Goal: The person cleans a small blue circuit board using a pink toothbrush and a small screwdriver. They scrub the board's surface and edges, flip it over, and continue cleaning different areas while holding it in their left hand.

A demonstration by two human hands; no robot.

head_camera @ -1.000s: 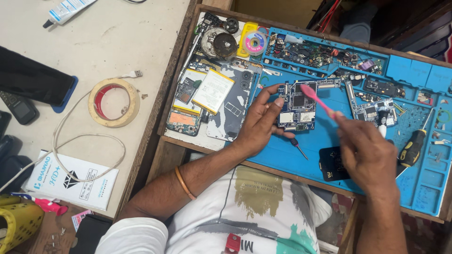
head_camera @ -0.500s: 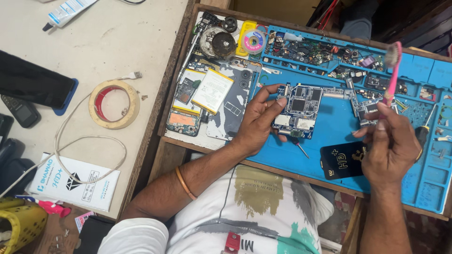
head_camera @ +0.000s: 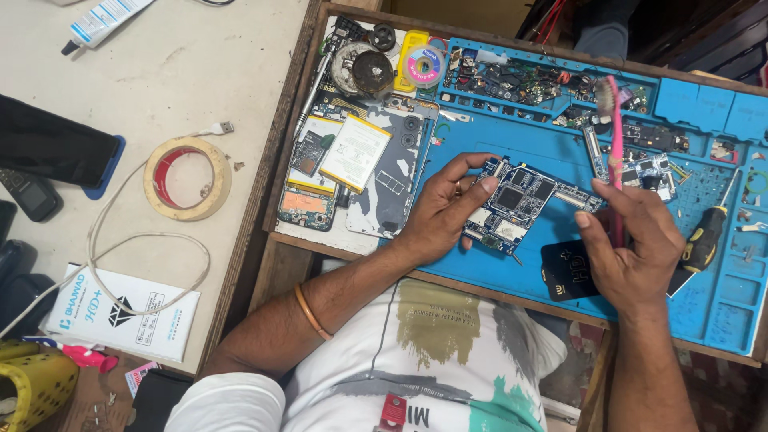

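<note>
Two hands: left hand (head_camera: 436, 216) fingers grip circuit board (head_camera: 516, 204), right hand (head_camera: 632, 248) clasps pink toothbrush (head_camera: 614, 136) (upright)

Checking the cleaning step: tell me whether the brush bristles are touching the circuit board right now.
No; the right hand holds the pink brush upright, bristles away from the circuit board.

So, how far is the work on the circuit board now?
Done: the phone is opened, its battery and back shell lie aside on the left. In hand: the left hand holds the board on the blue mat; the right hand holds a pink brush upright, off the board. Left: everything is still apart, nothing reassembled.
</note>
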